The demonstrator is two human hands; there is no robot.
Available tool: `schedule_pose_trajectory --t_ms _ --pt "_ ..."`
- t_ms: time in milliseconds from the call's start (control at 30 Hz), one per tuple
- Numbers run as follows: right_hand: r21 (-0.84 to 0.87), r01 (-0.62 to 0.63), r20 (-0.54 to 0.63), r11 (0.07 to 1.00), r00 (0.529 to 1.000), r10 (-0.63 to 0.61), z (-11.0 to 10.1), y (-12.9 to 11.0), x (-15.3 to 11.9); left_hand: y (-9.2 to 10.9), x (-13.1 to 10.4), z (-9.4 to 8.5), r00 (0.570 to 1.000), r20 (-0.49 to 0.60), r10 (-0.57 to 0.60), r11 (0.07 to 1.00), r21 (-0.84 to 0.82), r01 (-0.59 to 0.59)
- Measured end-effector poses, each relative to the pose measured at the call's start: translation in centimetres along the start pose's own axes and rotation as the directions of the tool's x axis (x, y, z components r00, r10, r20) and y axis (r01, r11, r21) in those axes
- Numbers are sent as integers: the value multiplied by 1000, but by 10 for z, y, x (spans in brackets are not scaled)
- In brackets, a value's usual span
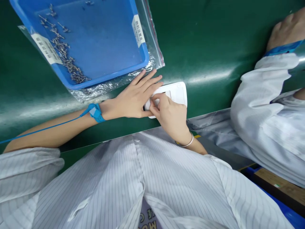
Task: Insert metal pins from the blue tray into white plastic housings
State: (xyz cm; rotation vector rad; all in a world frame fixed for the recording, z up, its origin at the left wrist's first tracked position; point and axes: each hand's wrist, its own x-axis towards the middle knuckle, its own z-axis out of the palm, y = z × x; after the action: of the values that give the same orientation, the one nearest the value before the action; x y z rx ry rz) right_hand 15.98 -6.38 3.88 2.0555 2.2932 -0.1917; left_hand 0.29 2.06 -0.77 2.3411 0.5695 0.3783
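Observation:
A white plastic housing [179,92] with rounded corners lies on the green table near its front edge. Across its left side rests my left hand [139,95], fingers stretched out and slightly spread, the thumb along the near edge. My right hand [170,114] is over the middle of the housing, thumb and forefinger pinched together inside it. Whatever is between those fingertips is hidden or too small to name. Just beyond my left fingertips stands a blue tray [100,38] with many small metal screw-like parts [63,47] along its left side.
Under the tray lies a clear zip bag [154,47]. A blue wrist strap [95,113] on my left wrist trails a cord to the left. At the right, a co-worker's sleeve [257,92] and hand [287,30] rest on the green table [209,41].

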Motion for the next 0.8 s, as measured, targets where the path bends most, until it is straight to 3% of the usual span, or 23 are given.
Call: schedule_pose_trajectory --t_ms 267,433,700,800 --pt "78 -80 6 994 997 80 3 0 -2 2 0 0 999 50 -11 999 46 9" --pt "103 -50 17 993 999 48 2 2 -1 3 0 -1 997 77 -23 999 49 19" --pt "65 30 -144 997 989 -21 10 3 -7 3 0 -2 996 82 -33 998 59 28" --pt "68 30 -152 997 988 -19 9 4 -7 3 1 -2 995 91 -32 998 60 27"
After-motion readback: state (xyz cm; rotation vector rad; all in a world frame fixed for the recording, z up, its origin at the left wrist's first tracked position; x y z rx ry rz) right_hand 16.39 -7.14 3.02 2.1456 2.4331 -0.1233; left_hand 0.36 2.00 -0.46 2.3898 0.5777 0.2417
